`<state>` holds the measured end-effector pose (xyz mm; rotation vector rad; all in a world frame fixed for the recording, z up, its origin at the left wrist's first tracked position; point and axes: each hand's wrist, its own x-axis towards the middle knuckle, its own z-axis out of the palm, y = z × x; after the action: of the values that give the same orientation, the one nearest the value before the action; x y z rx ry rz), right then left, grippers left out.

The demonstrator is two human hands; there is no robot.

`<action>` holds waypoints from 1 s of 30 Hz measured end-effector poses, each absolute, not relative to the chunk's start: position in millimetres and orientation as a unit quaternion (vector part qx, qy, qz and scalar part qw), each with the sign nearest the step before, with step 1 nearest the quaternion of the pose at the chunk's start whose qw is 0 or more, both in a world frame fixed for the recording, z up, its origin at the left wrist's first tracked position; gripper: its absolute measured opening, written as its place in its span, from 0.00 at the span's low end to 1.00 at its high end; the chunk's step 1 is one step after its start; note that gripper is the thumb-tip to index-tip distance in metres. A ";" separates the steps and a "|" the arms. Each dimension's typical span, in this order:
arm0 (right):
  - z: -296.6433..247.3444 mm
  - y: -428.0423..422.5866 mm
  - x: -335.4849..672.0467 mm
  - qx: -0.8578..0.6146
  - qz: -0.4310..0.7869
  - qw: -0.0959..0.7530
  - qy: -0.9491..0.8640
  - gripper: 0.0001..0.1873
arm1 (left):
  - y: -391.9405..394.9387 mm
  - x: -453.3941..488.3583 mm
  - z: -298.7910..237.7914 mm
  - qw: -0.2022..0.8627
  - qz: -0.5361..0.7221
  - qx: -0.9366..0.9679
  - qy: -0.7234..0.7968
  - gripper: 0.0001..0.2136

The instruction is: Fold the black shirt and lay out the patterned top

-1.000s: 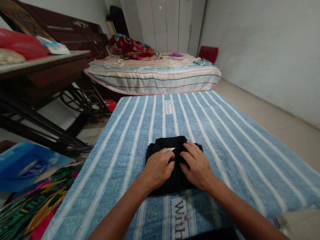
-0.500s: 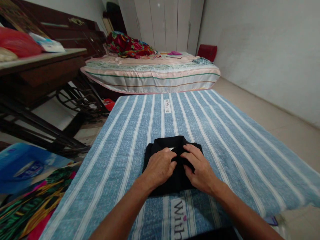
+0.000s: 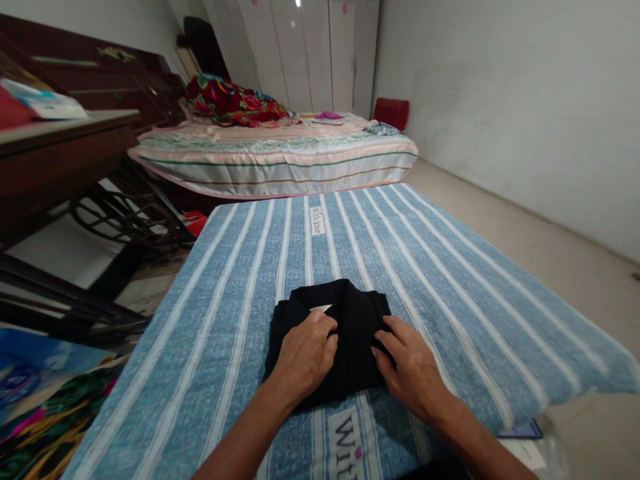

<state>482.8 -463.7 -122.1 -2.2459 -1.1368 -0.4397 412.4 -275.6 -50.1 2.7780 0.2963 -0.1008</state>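
A folded black garment [image 3: 353,327] with a small white label at its collar lies on a blue and white striped bedsheet [image 3: 440,287]. My left hand [image 3: 303,357] rests on the garment's left half, fingers curled and pressed against the cloth just below the label. At the garment's right edge sits my right hand [image 3: 407,367], its fingers flat and slightly spread, the fingertips touching the fold. Neither hand lifts the cloth.
A second mattress [image 3: 280,157] with pastel stripes lies beyond, with a red floral bundle [image 3: 225,100] on it. A dark wooden table with iron legs [image 3: 65,167] stands at the left. Colourful cloth and a blue bag [image 3: 35,393] lie at the lower left. Bare floor [image 3: 550,233] runs along the right wall.
My right hand has slid from the garment's middle to its right edge. My left hand stays on the left half. The view has shifted right and the garment sits lower in frame.
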 end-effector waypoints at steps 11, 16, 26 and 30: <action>-114.7 -466.7 486.3 -0.833 -0.071 0.416 -0.359 0.10 | -276.7 411.1 -55.3 0.168 -0.019 0.980 0.102 0.08; -102.5 -455.8 536.7 -0.817 0.152 0.519 -0.202 0.11 | -274.9 408.2 -57.8 0.182 -0.010 0.979 0.091 0.08; -109.4 -435.5 564.7 -0.743 0.350 0.559 -0.115 0.11 | -272.8 396.6 -72.6 0.240 0.072 0.966 0.069 0.09; -111.4 -438.1 563.3 -0.721 0.370 0.575 -0.115 0.13 | -275.7 391.1 -76.2 0.275 0.122 0.950 0.079 0.10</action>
<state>563.3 -438.1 -111.4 -1.6886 -0.2689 0.8668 391.1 -275.7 -76.2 2.5550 0.2116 0.3273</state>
